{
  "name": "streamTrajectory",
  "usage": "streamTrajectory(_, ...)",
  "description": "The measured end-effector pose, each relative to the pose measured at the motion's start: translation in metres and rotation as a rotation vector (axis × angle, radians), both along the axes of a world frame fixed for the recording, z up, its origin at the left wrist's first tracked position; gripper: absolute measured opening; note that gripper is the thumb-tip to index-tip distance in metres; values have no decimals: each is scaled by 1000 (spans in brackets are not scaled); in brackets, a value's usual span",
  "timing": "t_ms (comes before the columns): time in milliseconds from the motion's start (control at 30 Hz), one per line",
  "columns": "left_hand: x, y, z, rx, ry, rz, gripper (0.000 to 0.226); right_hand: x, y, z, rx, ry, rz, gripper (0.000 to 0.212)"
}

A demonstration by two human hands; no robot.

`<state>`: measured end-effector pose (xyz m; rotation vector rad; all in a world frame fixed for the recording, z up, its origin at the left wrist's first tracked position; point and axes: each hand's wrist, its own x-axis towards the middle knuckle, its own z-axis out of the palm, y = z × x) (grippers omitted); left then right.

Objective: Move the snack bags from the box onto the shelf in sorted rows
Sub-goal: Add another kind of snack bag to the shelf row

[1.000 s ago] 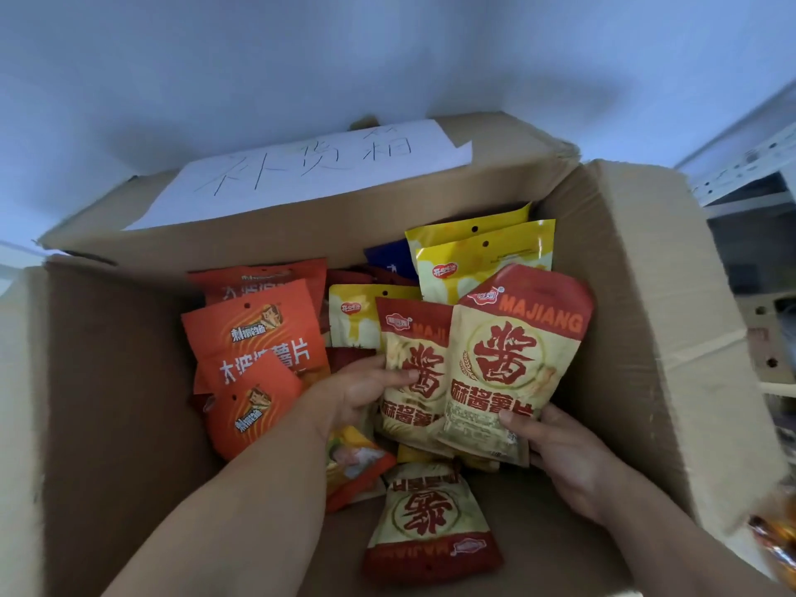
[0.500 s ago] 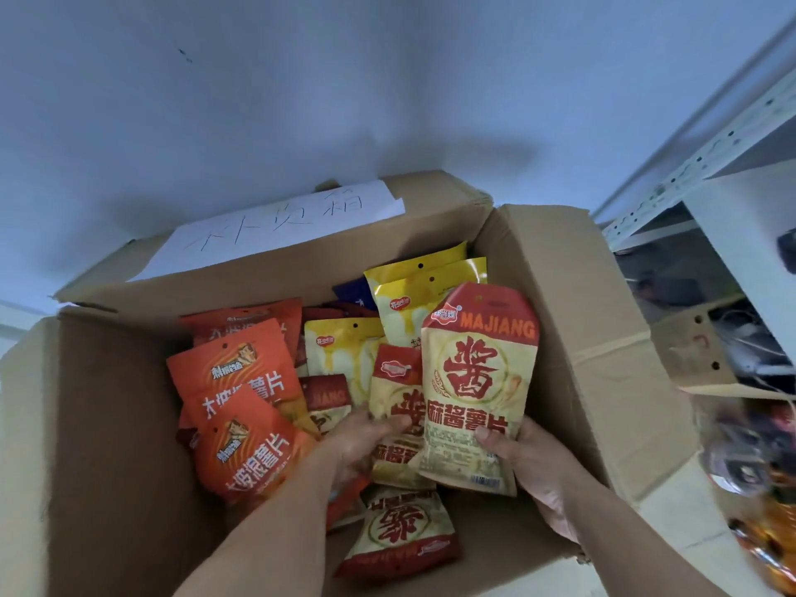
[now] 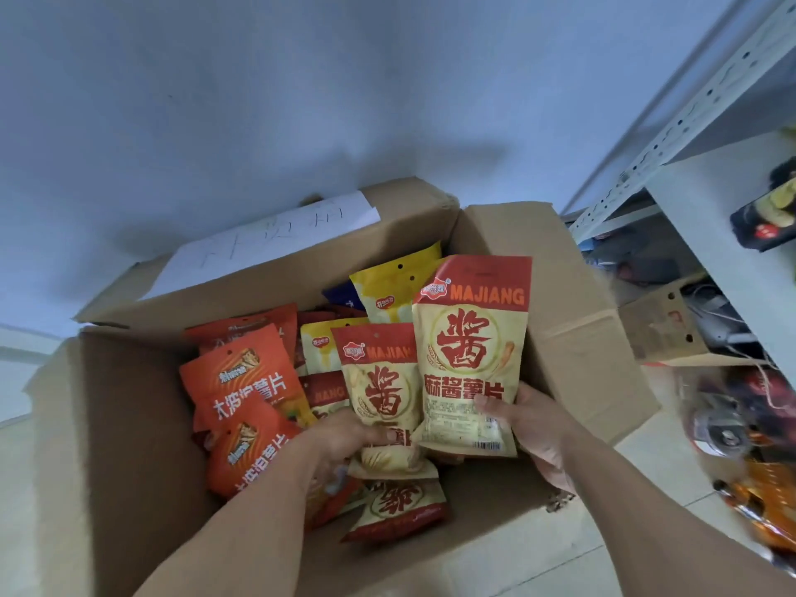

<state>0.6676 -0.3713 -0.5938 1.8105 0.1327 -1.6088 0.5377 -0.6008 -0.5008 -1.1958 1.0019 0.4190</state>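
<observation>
Over the open cardboard box, our right hand grips one raised MAJIANG bag, our left hand grips a second, a third lies loose below, three orange bags crowd the left wall.

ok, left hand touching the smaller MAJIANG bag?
Touching. Head view shows the left hand with fingers curled round the lower part of the smaller MAJIANG bag, no gap visible.
</observation>
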Motion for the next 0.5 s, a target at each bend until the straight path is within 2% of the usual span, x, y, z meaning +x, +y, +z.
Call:
streamTrajectory(133, 9, -9, 67, -66, -66, -32, 30, -1, -4, 64, 12, -46, -62, 27)
streamTrajectory(267, 10, -26, 146, -194, -114, -48, 48, -24, 1, 138, -26, -117, -139, 23)
streamTrajectory(367, 7, -41, 216, -281, -177, -70, 45, -60, 18, 198, -76, -188, -223, 23)
streamTrajectory(500, -6, -78, 316, -447, -250, -215, 40, -122, 34, 270, -141, -269, -373, 30)
